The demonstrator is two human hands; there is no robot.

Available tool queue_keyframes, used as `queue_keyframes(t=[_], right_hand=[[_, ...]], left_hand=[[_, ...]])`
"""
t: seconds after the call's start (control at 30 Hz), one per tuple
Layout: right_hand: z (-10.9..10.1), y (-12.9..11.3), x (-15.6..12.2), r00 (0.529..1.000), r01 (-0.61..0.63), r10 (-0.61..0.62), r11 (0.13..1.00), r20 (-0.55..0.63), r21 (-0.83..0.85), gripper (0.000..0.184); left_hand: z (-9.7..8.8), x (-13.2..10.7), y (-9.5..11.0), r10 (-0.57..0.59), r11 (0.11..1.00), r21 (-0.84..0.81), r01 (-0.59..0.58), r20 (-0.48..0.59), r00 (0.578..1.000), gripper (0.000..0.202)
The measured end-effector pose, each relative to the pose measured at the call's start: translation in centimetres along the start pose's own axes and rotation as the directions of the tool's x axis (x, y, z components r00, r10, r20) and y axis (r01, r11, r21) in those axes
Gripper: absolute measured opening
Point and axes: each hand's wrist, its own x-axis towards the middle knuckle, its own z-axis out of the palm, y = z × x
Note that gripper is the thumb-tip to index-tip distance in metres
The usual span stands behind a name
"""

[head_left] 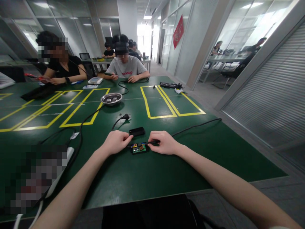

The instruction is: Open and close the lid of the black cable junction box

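From my remote seat, I would handle this gently: a small green circuit board (143, 149) with copper-coloured coils sits in a shallow, open black plastic case (140, 153) on the glossy green tabletop (119, 184). I judge the thick black cable (156, 142) is best held level with the case, so no pull reaches the thin coloured wires (134, 146). My right hand (165, 143) is closed in a pinch, thumb and fingertips gripping that cable just beside the case's right end. My left hand (116, 142) is curled at the left end, thumb near forefinger; I cannot tell whether it grips anything. A black rectangular plastic shell (137, 131) lies just beyond the case.
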Motion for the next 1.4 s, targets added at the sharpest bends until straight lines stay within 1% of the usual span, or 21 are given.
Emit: queue_keyframes(t=[0.1, 0.27, 0.33, 0.43, 0.57, 0.67, 0.77, 0.87, 1.0, 1.07, 1.13, 1.27, 1.4], right_hand=[[-0.3, 0.2, 0.0, 0.999, -0.034, 0.035, 0.999, 0.003, -0.025, 0.008], [-0.4, 0.4, 0.1, 0.991, -0.044, 0.049, 0.998, 0.125, -0.039, 0.015], [-0.3, 0.6, 0.1, 0.989, -0.040, 0.048, 0.997, 0.140, -0.062, 0.017], [-0.2, 0.7, 0.2, 0.989, -0.035, 0.050, 0.994, 0.139, -0.107, 0.024], [-0.2, 0.7, 0.2, 0.990, -0.056, 0.071, 0.991, 0.122, -0.120, 0.028], [-0.1, 0.5, 0.3, 0.988, -0.106, 0.118, 0.987, 0.097, -0.121, 0.027], [0.1, 0.3, 0.4, 0.982, -0.175, 0.181, 0.980, 0.061, -0.099, 0.025], [0.4, 0.2, 0.4, 0.974, -0.214, 0.219, 0.972, 0.048, -0.101, 0.022], [0.5, 0.3, 0.3, 0.976, -0.200, 0.209, 0.969, 0.051, -0.142, 0.022], [0.5, 0.3, 0.3, 0.978, -0.193, 0.203, 0.969, 0.051, -0.151, 0.022], [0.4, 0.3, 0.3, 0.974, -0.203, 0.215, 0.966, 0.065, -0.158, 0.021], [0.3, 0.1, 0.5, 0.962, -0.219, 0.245, 0.955, 0.117, -0.200, 0.022], [0.0, 0.0, 0.6, 0.945, -0.264, 0.306, 0.922, 0.116, -0.282, 0.021]], left_hand=[[0.3, 0.0, 0.3, 0.002, 1.000, -0.029, -0.002, -0.008, 1.000, 0.050], [0.5, -0.2, 1.2, 0.025, 0.999, -0.045, -0.024, 0.027, 0.999, 0.050], [0.5, -0.4, 1.5, 0.043, 0.998, -0.042, -0.042, 0.036, 0.998, 0.049], [0.3, -0.5, 2.1, 0.049, 0.998, -0.028, -0.048, 0.044, 0.998, 0.050], [0.3, -0.5, 2.5, -0.040, 0.998, 0.049, 0.040, 0.006, 0.999, 0.050], [0.4, -0.4, 2.5, -0.111, 0.991, 0.072, 0.114, -0.043, 0.993, 0.052], [0.5, -0.3, 2.4, -0.150, 0.988, 0.038, 0.151, -0.028, 0.988, 0.053], [0.5, -0.3, 2.4, -0.150, 0.988, 0.033, 0.149, 0.037, 0.988, 0.051], [0.5, -0.3, 2.4, -0.099, 0.995, 0.042, 0.095, 0.100, 0.990, 0.048], [0.5, -0.3, 2.3, -0.066, 0.997, 0.036, 0.062, 0.105, 0.992, 0.048], [0.5, -0.3, 2.3, -0.059, 0.998, 0.042, 0.055, 0.102, 0.993, 0.048], [0.2, -0.2, 2.2, -0.097, 0.992, 0.089, 0.089, 0.079, 0.992, 0.047], [0.0, 0.0, 2.3, -0.108, 0.989, 0.111, 0.099, 0.076, 0.991, 0.047]])
